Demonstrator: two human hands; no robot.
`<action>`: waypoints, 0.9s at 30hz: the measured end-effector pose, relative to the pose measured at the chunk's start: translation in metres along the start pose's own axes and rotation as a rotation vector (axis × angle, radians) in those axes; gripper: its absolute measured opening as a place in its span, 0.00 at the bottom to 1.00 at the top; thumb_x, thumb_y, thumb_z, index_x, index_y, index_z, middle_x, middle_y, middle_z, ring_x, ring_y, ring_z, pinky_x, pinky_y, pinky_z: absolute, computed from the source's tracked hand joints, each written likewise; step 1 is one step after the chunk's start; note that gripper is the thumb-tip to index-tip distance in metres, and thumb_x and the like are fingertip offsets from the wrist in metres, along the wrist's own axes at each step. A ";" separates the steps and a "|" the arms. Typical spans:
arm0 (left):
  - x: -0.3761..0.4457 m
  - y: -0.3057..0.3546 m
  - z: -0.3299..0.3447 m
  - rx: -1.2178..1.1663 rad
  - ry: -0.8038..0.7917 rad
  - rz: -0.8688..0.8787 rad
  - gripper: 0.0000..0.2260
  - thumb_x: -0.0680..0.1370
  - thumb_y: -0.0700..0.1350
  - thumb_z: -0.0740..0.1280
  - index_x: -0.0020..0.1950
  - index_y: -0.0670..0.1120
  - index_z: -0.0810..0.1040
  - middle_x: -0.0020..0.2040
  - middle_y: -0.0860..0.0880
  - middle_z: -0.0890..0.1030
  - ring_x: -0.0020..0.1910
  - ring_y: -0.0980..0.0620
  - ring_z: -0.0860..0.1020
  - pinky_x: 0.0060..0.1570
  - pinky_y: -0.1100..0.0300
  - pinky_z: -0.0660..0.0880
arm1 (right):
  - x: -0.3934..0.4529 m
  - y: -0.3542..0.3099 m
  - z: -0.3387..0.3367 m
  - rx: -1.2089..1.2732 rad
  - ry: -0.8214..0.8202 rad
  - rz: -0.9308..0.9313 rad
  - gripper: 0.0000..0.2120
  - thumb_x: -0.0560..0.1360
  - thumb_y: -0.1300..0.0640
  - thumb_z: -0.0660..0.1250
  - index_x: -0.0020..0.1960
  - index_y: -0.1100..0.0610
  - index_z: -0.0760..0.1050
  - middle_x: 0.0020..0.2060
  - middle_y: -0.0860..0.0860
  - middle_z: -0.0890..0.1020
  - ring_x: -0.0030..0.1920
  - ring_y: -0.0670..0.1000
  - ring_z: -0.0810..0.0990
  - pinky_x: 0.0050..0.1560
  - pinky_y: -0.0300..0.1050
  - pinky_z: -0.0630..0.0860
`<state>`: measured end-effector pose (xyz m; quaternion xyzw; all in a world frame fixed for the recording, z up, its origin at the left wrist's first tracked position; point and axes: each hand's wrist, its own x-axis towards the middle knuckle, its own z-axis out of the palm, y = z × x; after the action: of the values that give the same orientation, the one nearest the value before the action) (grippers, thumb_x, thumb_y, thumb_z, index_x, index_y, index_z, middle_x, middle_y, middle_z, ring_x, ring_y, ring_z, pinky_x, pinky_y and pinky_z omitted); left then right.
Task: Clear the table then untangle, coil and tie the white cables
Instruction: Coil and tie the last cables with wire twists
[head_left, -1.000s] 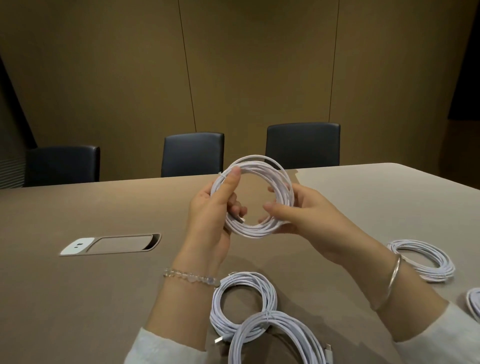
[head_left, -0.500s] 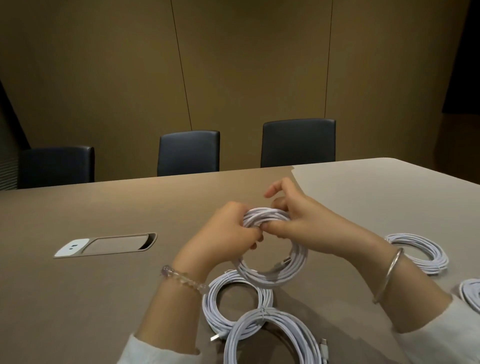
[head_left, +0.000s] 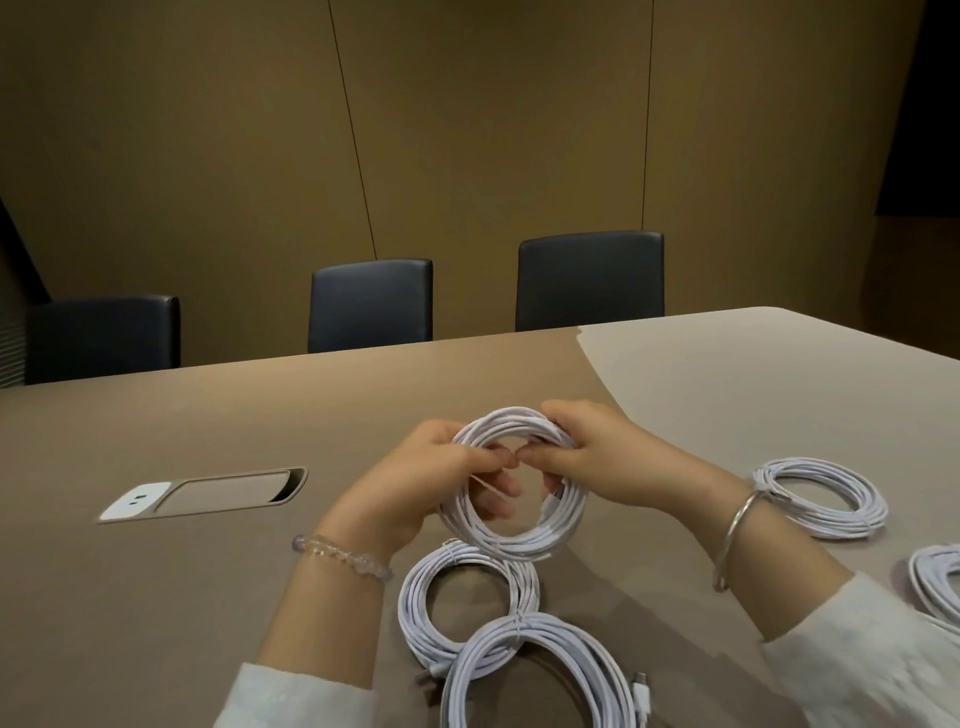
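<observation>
— What are the hands holding?

— One white cable coil, raised above the table, held between both. The left hand curls its fingers round the coil's left side, fingers through the middle of the loop. The right hand grips the upper right of the coil, thumb and fingertips closed on the strands. The two thumbs nearly meet inside the ring, near its top.

— Anything on the wrists?

— A beaded bracelet on the left, a plain metal bangle on the right; pale sleeves on both arms.

— And the other cables?

— All lying flat on the table. A second coil sits just below the held one, and a third coil overlaps its near edge, with a connector end beside it. To the right, past the bangle, lies a fourth coil, and a fifth coil is cut off by the picture's right edge.

— Further out?

— A recessed socket panel in the tabletop to the left, and three dark chairs along the far side, before a brown panelled wall.
</observation>
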<state>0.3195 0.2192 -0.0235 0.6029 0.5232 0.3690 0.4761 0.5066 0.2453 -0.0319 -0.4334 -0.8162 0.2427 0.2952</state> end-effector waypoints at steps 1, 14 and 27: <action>0.003 -0.003 0.003 -0.084 -0.007 -0.024 0.04 0.79 0.37 0.67 0.48 0.37 0.80 0.28 0.46 0.75 0.23 0.51 0.74 0.31 0.58 0.77 | 0.000 0.003 0.000 0.075 -0.011 0.021 0.10 0.76 0.47 0.69 0.46 0.54 0.77 0.35 0.51 0.83 0.36 0.48 0.84 0.42 0.47 0.82; 0.041 -0.051 0.023 -0.451 0.189 -0.284 0.19 0.79 0.53 0.60 0.39 0.39 0.74 0.22 0.53 0.58 0.17 0.56 0.55 0.18 0.67 0.58 | 0.019 0.114 0.000 -0.026 0.480 0.643 0.11 0.75 0.65 0.62 0.54 0.60 0.80 0.52 0.58 0.82 0.51 0.60 0.81 0.54 0.49 0.78; 0.052 -0.067 0.028 -0.548 0.301 -0.241 0.16 0.81 0.51 0.62 0.45 0.38 0.75 0.18 0.54 0.63 0.17 0.56 0.56 0.18 0.65 0.59 | 0.080 0.133 0.052 -0.417 0.318 0.562 0.12 0.78 0.53 0.65 0.59 0.54 0.81 0.60 0.57 0.77 0.63 0.60 0.73 0.60 0.48 0.73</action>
<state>0.3368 0.2654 -0.0984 0.3250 0.5365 0.5219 0.5781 0.5092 0.3729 -0.1338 -0.7233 -0.6412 0.0728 0.2456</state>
